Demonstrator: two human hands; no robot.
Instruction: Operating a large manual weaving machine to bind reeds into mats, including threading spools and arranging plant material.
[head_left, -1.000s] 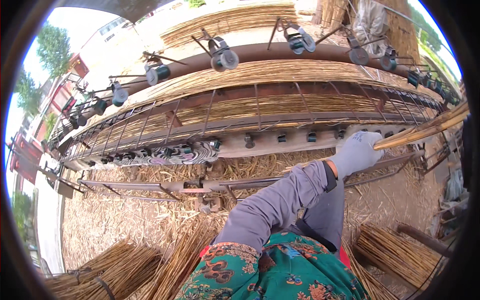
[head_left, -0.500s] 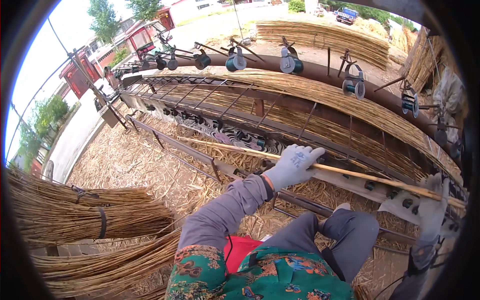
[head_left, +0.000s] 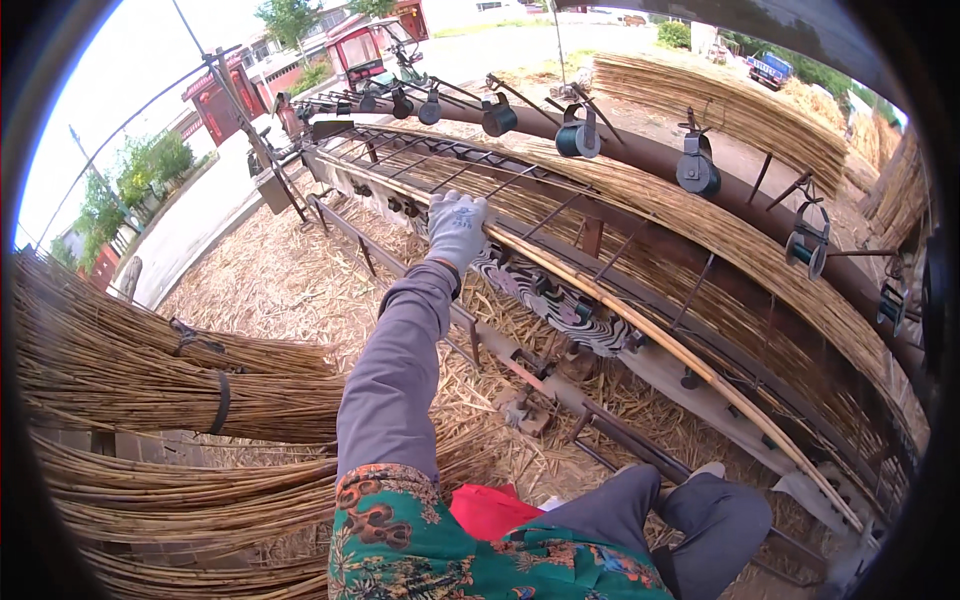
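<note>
My gloved left hand (head_left: 456,225) is closed on long, thin reeds (head_left: 712,378), which run diagonally toward the lower right along a rusty frame with rungs (head_left: 700,290). Beneath them is a zebra-patterned cloth strip (head_left: 545,300). My right hand (head_left: 852,560) shows only as a blurred grey shape at the lower right rim, by the reeds' near end; its fingers cannot be made out. Behind the held reeds lies a layer of reeds (head_left: 800,320) on the frame, below a curved pipe (head_left: 640,150) carrying several wire spools (head_left: 578,137).
Large tied reed bundles (head_left: 140,390) lie at my left. A lower metal rail (head_left: 470,325) crosses above straw-covered ground (head_left: 230,290). A post (head_left: 255,140) stands at the frame's far end. Beyond are a red three-wheeler (head_left: 365,50), stacked reeds (head_left: 720,110) and a blue truck (head_left: 768,68).
My view has swung left along the frame. My left hand has moved forward and away with the reeds, arm stretched out. My right hand has slipped toward the lower right rim.
</note>
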